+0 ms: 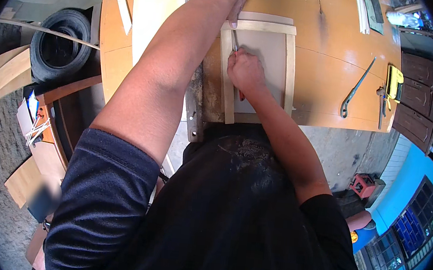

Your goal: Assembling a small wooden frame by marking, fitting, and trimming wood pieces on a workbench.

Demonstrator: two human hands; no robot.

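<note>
Frame (259,71): pale wood, grey panel

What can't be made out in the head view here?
- Tool tip and blade: right hand covers most of the slim tool.
- Left hand fingers: curled over the wooden frame top edge, contact hidden.
- Frame's near edge: blocked by the person's head and dark shirt.
- Yellow tool at the bench's right edge: too small.

Left arm is reaching far forward, its left hand (234,4) pressing down, fingers curled. Right arm is bending inward; right hand (245,70) is fisting closed nearer the body.
</note>
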